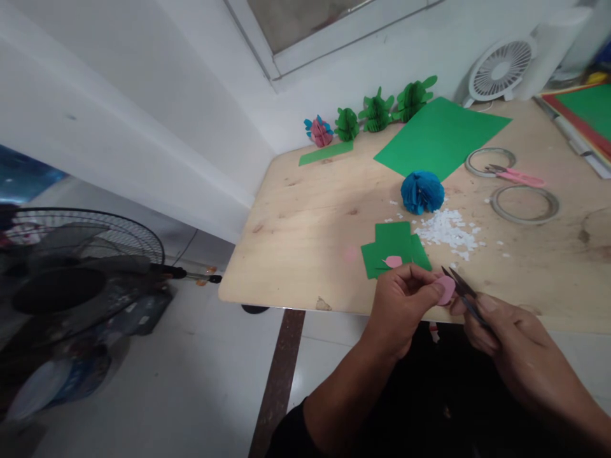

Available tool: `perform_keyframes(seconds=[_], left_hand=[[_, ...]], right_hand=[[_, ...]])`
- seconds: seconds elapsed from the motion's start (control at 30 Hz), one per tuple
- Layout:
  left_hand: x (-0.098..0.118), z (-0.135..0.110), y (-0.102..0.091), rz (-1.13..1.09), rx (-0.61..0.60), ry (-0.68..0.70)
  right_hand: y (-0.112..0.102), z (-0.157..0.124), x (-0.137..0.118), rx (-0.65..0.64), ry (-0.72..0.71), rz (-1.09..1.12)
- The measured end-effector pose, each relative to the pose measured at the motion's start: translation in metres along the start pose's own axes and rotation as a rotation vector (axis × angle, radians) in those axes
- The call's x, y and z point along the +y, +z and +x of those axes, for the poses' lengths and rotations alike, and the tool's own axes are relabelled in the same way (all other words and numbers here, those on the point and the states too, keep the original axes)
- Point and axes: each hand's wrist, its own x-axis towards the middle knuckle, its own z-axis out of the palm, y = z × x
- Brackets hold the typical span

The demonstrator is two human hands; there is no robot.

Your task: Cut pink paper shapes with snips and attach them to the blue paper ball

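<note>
My left hand [405, 299] pinches a small pink paper piece [447, 290] just past the near edge of the wooden table [310, 235]. My right hand [496, 327] grips dark thread snips [461, 286] whose blades meet the pink piece from the right. Right behind my hands lie small green paper squares [394, 248] with a pink scrap [393, 261] on them. Farther back sits a blue honeycomb paper ball [422, 191] beside a scatter of white paper bits [449, 232].
A large green sheet [439, 137], a green strip [326, 153], three green paper ornaments [377, 111] and a pink-blue one [319, 131] line the back. Two tape rings [524, 203], pink snips [518, 176] and a white desk fan [500, 69] sit right. A floor fan [71, 267] stands left.
</note>
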Motion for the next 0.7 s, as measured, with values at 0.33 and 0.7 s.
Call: perform_keyframes(seconds=[0.33, 0.7], left_hand=[[-0.0004, -0.0002, 0.0006, -0.007, 0.012, -0.002], [-0.0002, -0.0013, 0.0018, 0.023, 0.022, 0.008]], right_hand=[[0.0019, 0.0016, -0.0036, 0.026, 0.02, 0.01], [0.0003, 0.0015, -0.0023, 0.045, 0.025, 0.008]])
